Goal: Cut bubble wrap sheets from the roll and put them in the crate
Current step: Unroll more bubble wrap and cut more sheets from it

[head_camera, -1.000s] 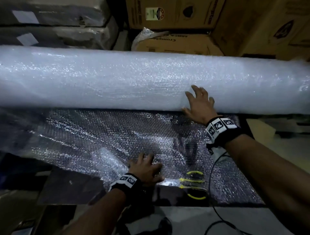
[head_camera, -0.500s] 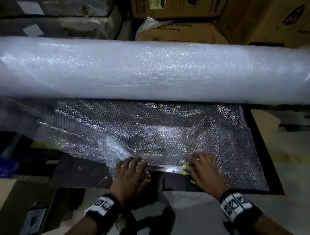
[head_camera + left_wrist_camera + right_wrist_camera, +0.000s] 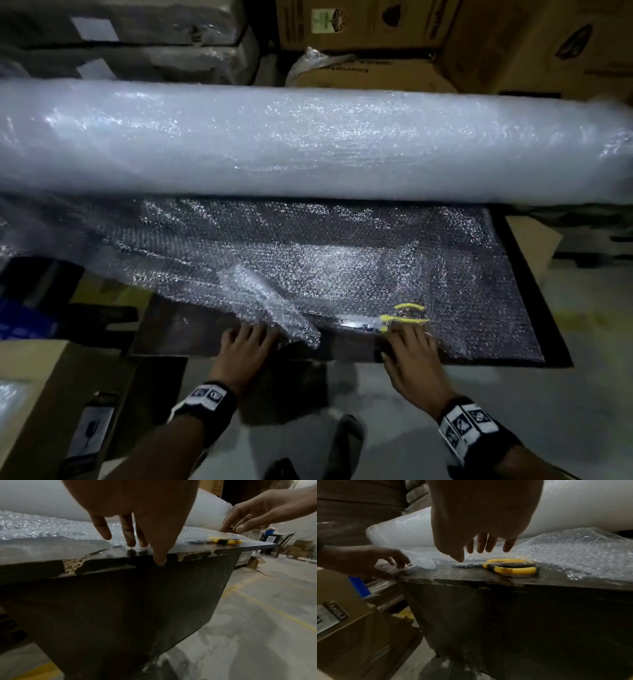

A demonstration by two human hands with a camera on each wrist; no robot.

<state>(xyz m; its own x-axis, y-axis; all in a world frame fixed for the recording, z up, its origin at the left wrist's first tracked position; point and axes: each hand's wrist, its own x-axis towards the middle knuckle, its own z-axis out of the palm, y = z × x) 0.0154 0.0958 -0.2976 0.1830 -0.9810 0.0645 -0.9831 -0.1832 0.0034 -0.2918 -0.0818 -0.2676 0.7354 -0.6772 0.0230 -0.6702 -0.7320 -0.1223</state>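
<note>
Table (image 3: 171, 329): a dark top with a chipped near edge, taken here as the landmark; concrete floor lay below it.
Roll (image 3: 308, 144): a big white roll of bubble wrap lay lengthwise along the far side of the table, reaching past both of its ends.
Loose sheet (image 3: 342, 260): it ran from under the roll toward the near edge of the table and was not cut free; on the left it hung off the table, and a crumpled fold (image 3: 274, 308) sat near the near edge.
Scissors (image 3: 404, 317): yellow-handled, they lay flat on the table near its near edge, half under the sheet, blades pointing left.
Left hand (image 3: 245, 353): at the near edge of the table, left of the scissors; its fingers (image 3: 101, 526) were straight and slightly spread, tips down on the table top beside the fold, the thumb over the edge. It held nothing.
Right hand (image 3: 411, 359): at the near edge of the table, just short of the scissors; its fingers (image 3: 481, 543) were loosely straight and spread above the handles, holding nothing. Whether they touched the scissors could not be told.
Cardboard boxes (image 3: 376, 44): stacked beyond the far side of the table, closed, contents unseen.
Box with label (image 3: 339, 622): on the floor left of the table, marked FRAGILE; its contents were hidden.
Crate: not made out in any view.
</note>
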